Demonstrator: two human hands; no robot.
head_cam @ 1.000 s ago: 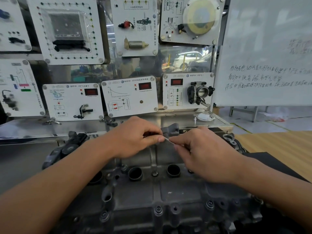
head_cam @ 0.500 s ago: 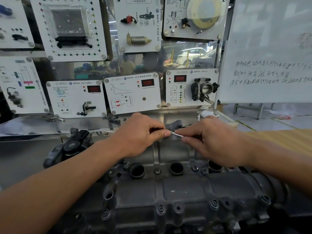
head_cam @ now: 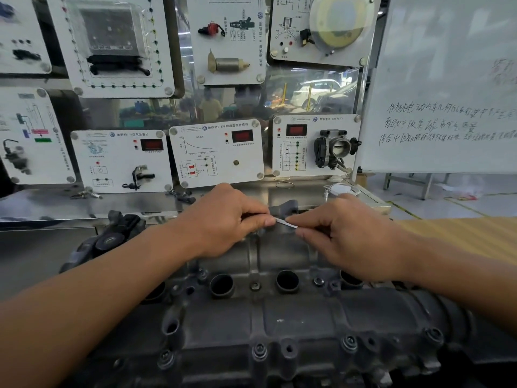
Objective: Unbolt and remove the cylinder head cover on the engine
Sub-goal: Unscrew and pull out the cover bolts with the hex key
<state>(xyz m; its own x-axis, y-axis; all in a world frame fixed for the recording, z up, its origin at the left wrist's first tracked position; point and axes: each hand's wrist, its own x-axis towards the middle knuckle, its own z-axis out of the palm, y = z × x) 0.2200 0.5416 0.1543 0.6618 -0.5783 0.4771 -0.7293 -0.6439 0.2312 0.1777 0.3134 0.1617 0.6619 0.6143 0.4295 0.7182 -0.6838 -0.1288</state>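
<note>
The dark grey cylinder head cover fills the lower middle of the head view, with round plug holes across its top and several bolts along its near edge. Both my hands meet over its far edge. My left hand and my right hand each pinch one end of a thin silver tool. The tool's tip is hidden under my left fingers, so what it sits on cannot be seen.
A steel bench runs behind the engine, backed by white training panels, one with a throttle body. A whiteboard stands at the right. A black part sits at the engine's left end. A wooden table lies right.
Both hands stay pinched on the thin tool over the far edge of the cover. The view has shifted slightly left and down, showing more of the cover's right end.
</note>
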